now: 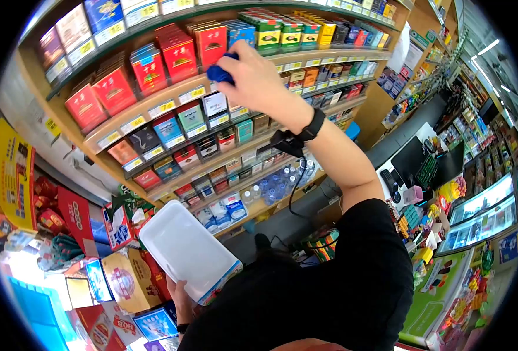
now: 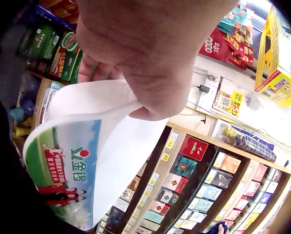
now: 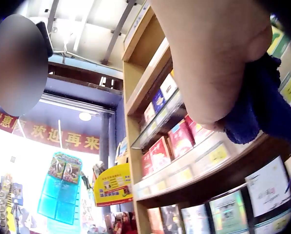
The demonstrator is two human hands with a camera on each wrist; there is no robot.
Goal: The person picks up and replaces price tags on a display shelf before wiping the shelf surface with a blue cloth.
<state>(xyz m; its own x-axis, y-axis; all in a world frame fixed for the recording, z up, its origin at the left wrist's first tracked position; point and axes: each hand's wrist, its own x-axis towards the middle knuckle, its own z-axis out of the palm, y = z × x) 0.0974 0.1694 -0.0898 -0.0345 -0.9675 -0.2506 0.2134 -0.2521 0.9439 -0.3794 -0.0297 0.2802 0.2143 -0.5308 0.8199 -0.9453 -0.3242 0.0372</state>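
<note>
My right hand (image 1: 256,82) grips a bunched dark blue cloth (image 1: 220,74) at the front edge of a cigarette shelf (image 1: 183,88), just below red cigarette packs (image 1: 211,44). In the right wrist view the cloth (image 3: 262,105) hangs out below the curled fingers, close to the shelf's price labels. Low down, my left hand (image 1: 180,298) holds a white plastic tub (image 1: 183,245) by its rim, thumb on one side of the wall. The tub's printed outer side (image 2: 82,165) faces the left wrist camera, and its white inside shows from above.
Lower rows of packs (image 1: 190,117) run beneath the right hand. Bottled water (image 1: 279,184) stands on the bottom shelf. Cartons (image 1: 130,281) are stacked beside the tub. A counter with a monitor (image 1: 408,158) lies to the right, and a cable (image 1: 294,199) dangles from the right wrist.
</note>
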